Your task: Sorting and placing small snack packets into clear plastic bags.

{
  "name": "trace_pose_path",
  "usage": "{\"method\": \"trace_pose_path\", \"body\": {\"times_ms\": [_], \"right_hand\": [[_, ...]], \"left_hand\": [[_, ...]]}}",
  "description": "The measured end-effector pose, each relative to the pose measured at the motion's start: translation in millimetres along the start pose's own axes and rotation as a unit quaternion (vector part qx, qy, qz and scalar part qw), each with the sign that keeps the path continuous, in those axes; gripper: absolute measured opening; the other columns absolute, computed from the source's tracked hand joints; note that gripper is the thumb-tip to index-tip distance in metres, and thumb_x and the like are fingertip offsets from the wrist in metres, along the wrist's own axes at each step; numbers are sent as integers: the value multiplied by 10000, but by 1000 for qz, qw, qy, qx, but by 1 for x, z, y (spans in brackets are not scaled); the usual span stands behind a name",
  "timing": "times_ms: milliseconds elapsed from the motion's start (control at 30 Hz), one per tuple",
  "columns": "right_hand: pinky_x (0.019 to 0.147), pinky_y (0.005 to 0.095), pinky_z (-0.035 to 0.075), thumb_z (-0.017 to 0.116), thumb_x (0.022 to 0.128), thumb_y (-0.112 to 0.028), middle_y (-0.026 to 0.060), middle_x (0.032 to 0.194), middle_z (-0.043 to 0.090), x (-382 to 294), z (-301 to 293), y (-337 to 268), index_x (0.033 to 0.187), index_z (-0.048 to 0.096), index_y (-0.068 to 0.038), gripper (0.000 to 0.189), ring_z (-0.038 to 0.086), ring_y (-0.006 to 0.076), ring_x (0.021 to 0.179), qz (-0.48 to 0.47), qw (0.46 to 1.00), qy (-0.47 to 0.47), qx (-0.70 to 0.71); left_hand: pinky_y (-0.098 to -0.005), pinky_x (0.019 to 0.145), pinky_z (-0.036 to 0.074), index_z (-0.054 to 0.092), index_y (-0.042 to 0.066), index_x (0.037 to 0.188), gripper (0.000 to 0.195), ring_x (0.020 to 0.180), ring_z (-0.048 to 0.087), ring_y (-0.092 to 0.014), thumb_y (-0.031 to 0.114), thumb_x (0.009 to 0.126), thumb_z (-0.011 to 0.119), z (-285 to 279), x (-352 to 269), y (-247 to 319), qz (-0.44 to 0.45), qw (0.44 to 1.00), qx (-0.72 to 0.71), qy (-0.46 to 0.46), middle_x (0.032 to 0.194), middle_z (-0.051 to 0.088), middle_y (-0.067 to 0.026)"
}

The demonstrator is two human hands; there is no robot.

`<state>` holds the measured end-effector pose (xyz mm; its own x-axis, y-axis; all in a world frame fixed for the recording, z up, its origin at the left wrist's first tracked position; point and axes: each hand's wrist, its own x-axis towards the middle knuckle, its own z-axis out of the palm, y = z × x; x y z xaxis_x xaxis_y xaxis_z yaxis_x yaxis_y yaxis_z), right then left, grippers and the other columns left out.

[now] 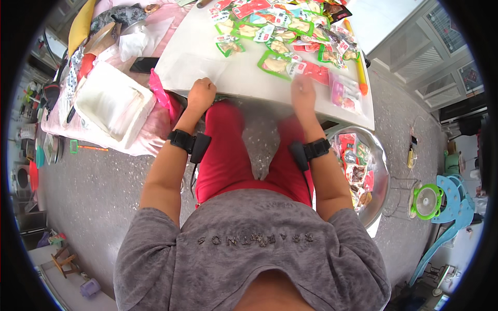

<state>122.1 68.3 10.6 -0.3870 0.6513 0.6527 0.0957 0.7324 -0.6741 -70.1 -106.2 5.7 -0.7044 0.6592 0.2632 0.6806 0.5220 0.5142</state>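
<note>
My left hand [203, 91] rests, fingers curled, at the front edge of a white table [241, 81], beside a clear plastic sheet or bag [190, 70]; whether it grips anything does not show. Blurred, my right hand [303, 91] is over the table's front edge, just below a red-and-white snack packet [315, 72]. Its fingers are curled and their hold is unclear. A green-edged packet [274, 64] lies up and left of that hand. Many small sealed food packets [280, 19] are heaped towards the back. Clear-and-purple packaging [344, 93] lies to the right.
A metal basin [383, 167] of packets stands right of my legs. Along the table's right side lies a yellow tube with orange ends [360, 70]. At left, a white foam box [116, 103] sits on pink cloth, near a black phone [144, 65] and a bright pink bag [159, 89].
</note>
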Motion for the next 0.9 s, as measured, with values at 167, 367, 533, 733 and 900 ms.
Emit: {"method": "trace_pose_path", "body": {"times_ms": [167,367,533,733,900], "right_hand": [[602,241,424,467,741,-152,56,790,487,-20,29,-33,923,421,-7,237,485,124,741,318,887,-208,261],[589,265,429,477,736,-174,57,796,483,-11,44,-63,920,409,-5,259,487,132,718,427,804,-237,340],[569,246,419,478,730,-194,27,692,485,-13,50,-47,766,447,-57,144,474,102,610,431,787,-246,366],[544,234,415,457,736,-169,39,678,493,-5,54,-50,757,443,-54,117,487,115,621,436,785,-235,371],[580,248,425,460,736,-157,55,724,506,-6,66,-30,786,445,-38,129,504,136,646,387,810,-241,370]], "left_hand": [[-383,633,378,498,-11,640,155,706,466,-333,117,672,417,13,-17,34,36,991,-128,1,683,506,-188],[-373,617,378,496,-12,634,157,674,473,-332,120,684,427,26,-29,63,80,971,-224,-32,644,501,-185],[-342,555,386,491,-24,643,183,586,489,-298,138,698,426,19,-28,75,-17,953,-287,-94,616,505,-176],[-355,551,387,493,-2,630,149,596,487,-302,115,693,425,29,-9,53,-55,947,-308,74,623,496,-181],[-405,594,395,445,27,736,138,690,474,-347,147,672,456,21,-20,73,108,990,-70,53,745,475,-170]]}}
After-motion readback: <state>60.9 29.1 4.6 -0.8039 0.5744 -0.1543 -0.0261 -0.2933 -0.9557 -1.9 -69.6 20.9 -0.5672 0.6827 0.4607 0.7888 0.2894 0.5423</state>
